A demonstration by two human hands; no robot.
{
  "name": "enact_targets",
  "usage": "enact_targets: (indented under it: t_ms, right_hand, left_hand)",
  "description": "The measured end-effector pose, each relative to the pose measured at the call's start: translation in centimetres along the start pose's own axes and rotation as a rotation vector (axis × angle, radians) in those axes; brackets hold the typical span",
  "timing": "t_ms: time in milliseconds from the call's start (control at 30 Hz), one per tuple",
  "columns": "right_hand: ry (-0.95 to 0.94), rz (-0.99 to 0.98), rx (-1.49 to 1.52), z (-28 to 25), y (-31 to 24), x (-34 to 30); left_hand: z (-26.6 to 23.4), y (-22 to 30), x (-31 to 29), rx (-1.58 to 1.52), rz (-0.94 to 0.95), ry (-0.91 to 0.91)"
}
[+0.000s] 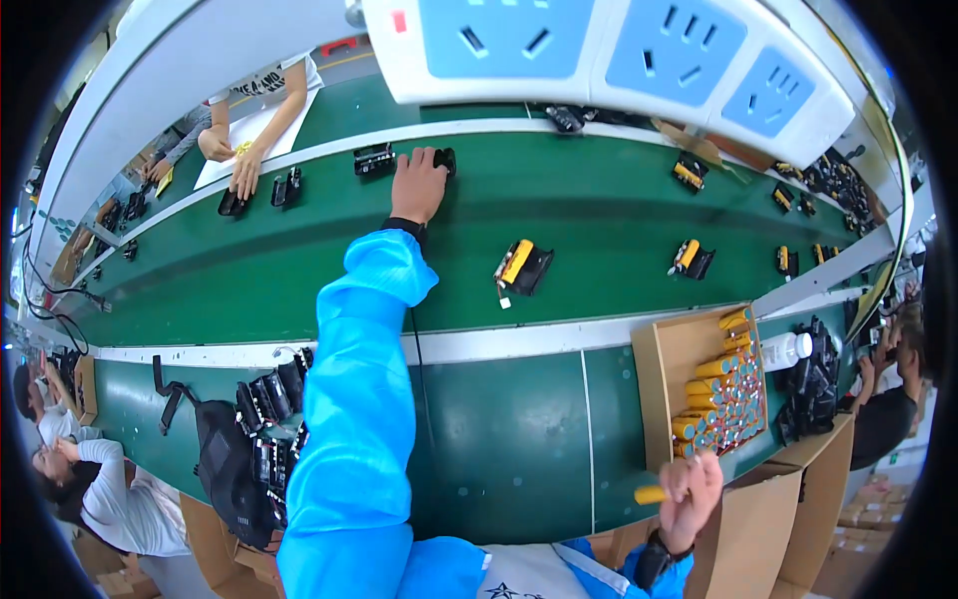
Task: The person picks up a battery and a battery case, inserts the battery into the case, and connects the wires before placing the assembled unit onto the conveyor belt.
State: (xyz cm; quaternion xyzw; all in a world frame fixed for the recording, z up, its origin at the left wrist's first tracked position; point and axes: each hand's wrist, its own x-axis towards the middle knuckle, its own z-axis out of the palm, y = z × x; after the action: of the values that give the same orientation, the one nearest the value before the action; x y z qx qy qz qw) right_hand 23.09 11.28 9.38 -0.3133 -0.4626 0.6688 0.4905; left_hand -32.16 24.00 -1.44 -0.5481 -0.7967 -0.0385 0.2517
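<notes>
The right hand pinches a yellow cell between its fingers, over the near right of the desk and just short of the box. The cell is a smooth, slim cylinder; its long axis runs left to right, nearly level, with the free end pointing left (the other end is hidden in the fingers). The left hand reaches to the far side of the green belt, its fingers closed over a black case; which way that case's long axis lies cannot be told, as the hand covers much of it.

A glossy, wrinkled blue sleeve covers the left arm. The box is plain brown cardboard, filled with yellow cylinders whose round ends show; a white bottle stands at its right. On the belt, right of the left hand, lies an open pack, yellow cylinders in a hard black shell, its long axis slanting from near left to far right. Black shells heap at the left of the desk, beside a dark fabric bag.
</notes>
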Motion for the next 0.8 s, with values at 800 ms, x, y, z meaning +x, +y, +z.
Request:
enact_targets:
  t_ms: [800]
  right_hand:
    - [-0.509,0.528,-0.131,12.7,11.9,1.1]
  left_hand:
    - [-23.1,9.2,-24.9,-1.260,-0.013,-0.233]
